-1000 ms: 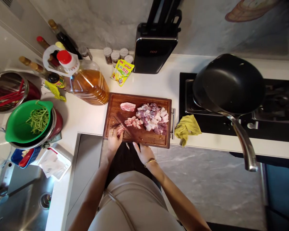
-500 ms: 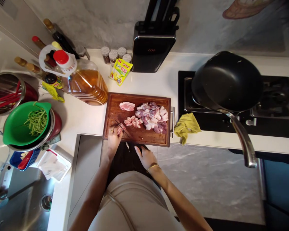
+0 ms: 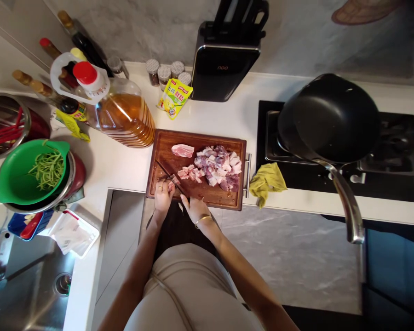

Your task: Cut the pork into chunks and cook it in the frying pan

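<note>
Green plastic marks the far left: a colander (image 3: 12,184) of thin green strips (image 3: 48,170) rests on a red pot (image 3: 78,177), and being wider than a snug fit, it might tip if an elbow caught its rim. Next along the bench (image 3: 120,168), a big oil jug (image 3: 127,119) stands just beside the far left corner of the cutting board (image 3: 161,149), where a shove of the board could bump it. Near the board's left front corner, the left hand (image 3: 163,197) pins a strip of meat (image 3: 173,183) with its fingers. Against that strip lies the knife (image 3: 163,168), its blade very close to those fingertips; wet, fatty meat would probably slide, and a slip could mean a cut. An uncut slice (image 3: 182,150) lies toward the far edge, with small cubes (image 3: 191,173) nearer the front. At the front edge, the right hand (image 3: 196,209) is closed around the knife's handle, itself hidden. The board seems to reach slightly past the bench's front edge, so hard pressure there might tilt it. A heap of chopped meat (image 3: 219,168) crowds its right side. A yellow cloth (image 3: 267,181) touches the stove (image 3: 398,188); heat could scorch it. Rightmost, the pan (image 3: 334,119) has its handle jutting past the front edge, easily snagged.
</note>
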`<move>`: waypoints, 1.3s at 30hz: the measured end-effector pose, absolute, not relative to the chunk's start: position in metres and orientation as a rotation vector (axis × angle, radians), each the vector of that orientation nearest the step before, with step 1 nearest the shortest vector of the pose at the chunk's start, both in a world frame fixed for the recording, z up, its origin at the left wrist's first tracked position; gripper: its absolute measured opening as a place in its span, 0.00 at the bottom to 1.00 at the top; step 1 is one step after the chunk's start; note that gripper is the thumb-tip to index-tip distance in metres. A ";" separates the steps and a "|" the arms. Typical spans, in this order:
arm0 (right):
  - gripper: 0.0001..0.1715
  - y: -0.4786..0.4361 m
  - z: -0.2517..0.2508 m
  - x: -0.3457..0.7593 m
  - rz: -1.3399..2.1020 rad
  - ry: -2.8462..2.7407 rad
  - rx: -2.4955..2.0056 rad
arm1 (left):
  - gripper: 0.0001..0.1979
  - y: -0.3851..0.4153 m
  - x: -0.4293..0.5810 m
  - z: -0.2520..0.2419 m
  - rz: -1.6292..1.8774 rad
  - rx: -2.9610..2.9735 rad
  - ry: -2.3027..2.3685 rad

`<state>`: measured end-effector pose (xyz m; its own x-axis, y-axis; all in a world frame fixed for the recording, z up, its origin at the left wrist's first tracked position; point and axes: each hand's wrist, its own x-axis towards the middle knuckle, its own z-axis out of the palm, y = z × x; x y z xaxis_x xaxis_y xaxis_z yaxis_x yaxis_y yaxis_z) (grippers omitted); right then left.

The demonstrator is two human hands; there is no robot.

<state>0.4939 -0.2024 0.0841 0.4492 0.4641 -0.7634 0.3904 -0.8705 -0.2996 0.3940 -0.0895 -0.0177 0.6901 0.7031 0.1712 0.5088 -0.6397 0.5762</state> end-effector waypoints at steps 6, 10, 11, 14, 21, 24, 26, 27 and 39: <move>0.33 -0.253 0.087 0.489 1.499 -0.732 -2.650 | 0.12 -0.091 0.394 -0.019 0.540 2.372 0.946; 0.34 -0.218 0.072 0.495 1.427 -0.762 -2.588 | 0.13 -0.092 0.393 -0.018 0.462 2.357 0.937; 0.34 -0.205 0.067 0.496 1.410 -0.777 -2.569 | 0.13 -0.092 0.392 -0.018 0.444 2.357 0.936; 0.35 -0.178 0.056 0.499 1.371 -0.810 -2.549 | 0.14 -0.092 0.392 -0.017 0.416 2.361 0.946; 0.32 -0.217 0.048 0.497 1.301 -0.798 -2.597 | 0.14 -0.092 0.395 -0.017 0.413 2.391 1.009; 0.28 -0.245 0.046 0.501 1.232 -0.788 -2.568 | 0.14 -0.092 0.396 -0.017 0.422 2.412 1.002; 0.27 -0.256 0.045 0.506 1.150 -0.792 -2.516 | 0.14 -0.091 0.396 -0.016 0.433 2.421 0.995; 0.27 -0.259 0.044 0.508 1.119 -0.777 -2.481 | 0.14 -0.090 0.396 -0.014 0.435 2.424 0.990; 0.34 -0.278 0.031 0.553 1.763 0.035 -1.372 | 0.19 -0.099 0.402 0.028 0.495 2.217 0.934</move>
